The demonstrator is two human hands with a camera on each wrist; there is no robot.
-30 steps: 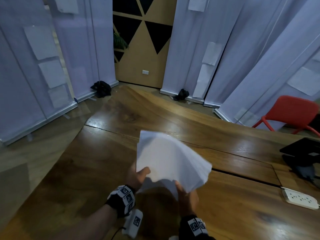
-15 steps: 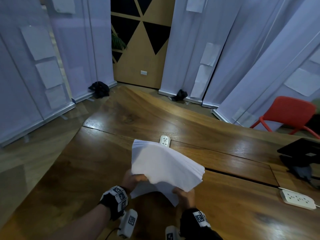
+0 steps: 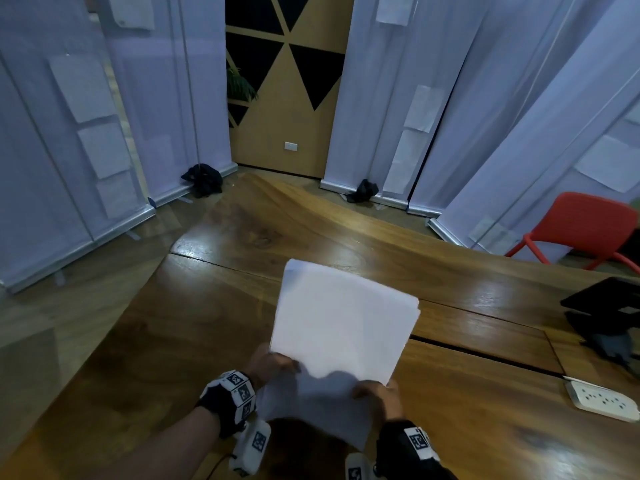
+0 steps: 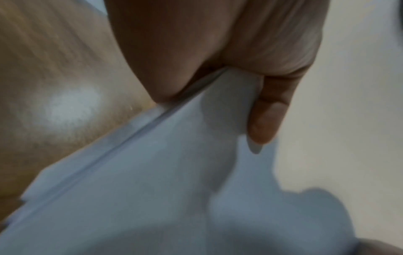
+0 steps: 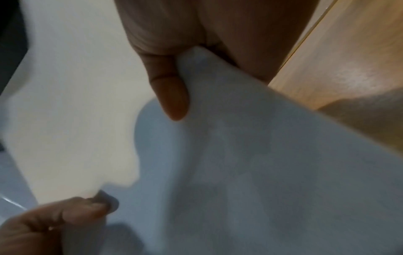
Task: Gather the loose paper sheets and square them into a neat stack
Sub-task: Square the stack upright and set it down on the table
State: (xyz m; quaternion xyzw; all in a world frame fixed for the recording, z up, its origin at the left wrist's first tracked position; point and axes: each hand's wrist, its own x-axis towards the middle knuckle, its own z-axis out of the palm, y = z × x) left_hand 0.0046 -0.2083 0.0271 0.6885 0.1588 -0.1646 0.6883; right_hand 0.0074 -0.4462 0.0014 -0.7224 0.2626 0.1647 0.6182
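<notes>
A bundle of white paper sheets [image 3: 343,320] stands tilted above the wooden table [image 3: 156,341], held by its near edge. My left hand [image 3: 273,367] pinches the near left corner and my right hand [image 3: 375,393] pinches the near right corner. In the left wrist view the thumb presses on the paper sheets [image 4: 152,181] with the fingers underneath, and several sheet edges show slightly offset. In the right wrist view the thumb lies on the paper sheets [image 5: 250,155] and the left hand [image 5: 54,219] shows at the lower left. A lower sheet hangs out below the bundle.
A white power strip [image 3: 602,400] lies on the table at the right. A black stand with a device [image 3: 602,306] sits at the far right edge. A red chair [image 3: 585,226] stands beyond the table. White roll-up banners [image 3: 69,133] ring the floor behind.
The bundle has turned from slanting right to pointing away from me and looks squarer at its far edge. It now covers the socket seen half a second ago. Both hands keep their hold.
</notes>
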